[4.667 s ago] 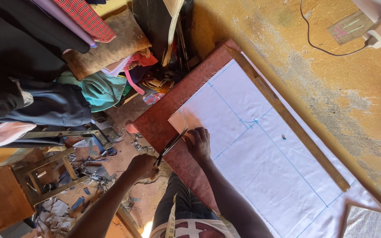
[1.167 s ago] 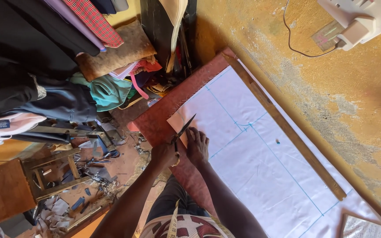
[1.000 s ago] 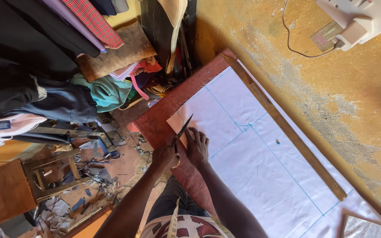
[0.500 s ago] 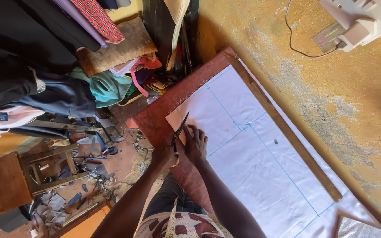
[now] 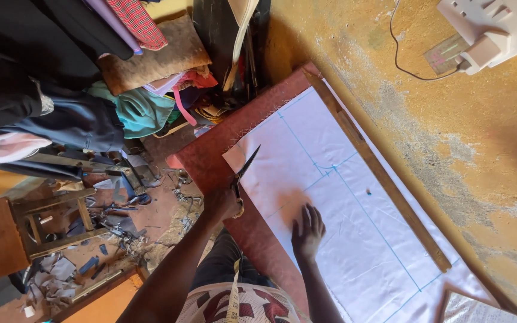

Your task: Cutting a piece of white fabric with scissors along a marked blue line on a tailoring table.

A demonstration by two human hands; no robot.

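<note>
**Scissors at the cloth edge**

The left hand (image 5: 222, 203) is closed on steel scissors (image 5: 243, 173), blades parted at the edge of white cloth marked with blue lines (image 5: 342, 215) on the red board (image 5: 210, 161). The right hand (image 5: 307, 232) lies flat, fingers spread. Slack cloth could pull the cut astray.

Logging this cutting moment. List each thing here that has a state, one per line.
Scissors: gripped by left hand, blades over the fabric's edge.
White fabric: spread flat, blue lines marked.
Right hand: pressed flat on fabric.
Wooden ruler: lying along fabric's far edge.
</note>
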